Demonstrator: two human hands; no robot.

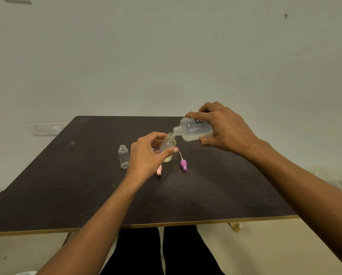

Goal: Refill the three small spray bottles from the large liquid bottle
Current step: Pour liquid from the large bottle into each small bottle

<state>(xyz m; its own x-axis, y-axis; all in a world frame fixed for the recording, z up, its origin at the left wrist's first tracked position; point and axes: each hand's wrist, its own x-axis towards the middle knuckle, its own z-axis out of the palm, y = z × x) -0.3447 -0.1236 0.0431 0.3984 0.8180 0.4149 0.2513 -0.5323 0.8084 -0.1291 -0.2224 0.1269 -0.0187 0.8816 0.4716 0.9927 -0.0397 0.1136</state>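
Your right hand (pixel 223 130) holds the large liquid bottle (pixel 194 130) tipped nearly on its side above the middle of the dark counter (pixel 67 185), its fingers (pixel 198 116) wrapped over the top and the thumb underneath. The bottle is translucent white with blue lettering, uncapped, and a pale liquid pools along its lower side. Its threaded neck points left and down, meeting the mouth of the small spray bottle (pixel 168 145) that your left hand (pixel 148 155) pinches between thumb and curled fingers. That small bottle is clear, tilted toward the large one, and shows a little yellowish liquid at its bottom.

To the left, just beside your left hand, a second small clear bottle (pixel 123 156) stands upright, open and looking empty. On the near side, a purple spray cap (pixel 183 164) with its white tube lies on the counter to the right of the held bottle, and a pink spray cap (pixel 159 170) lies partly hidden under your left hand.
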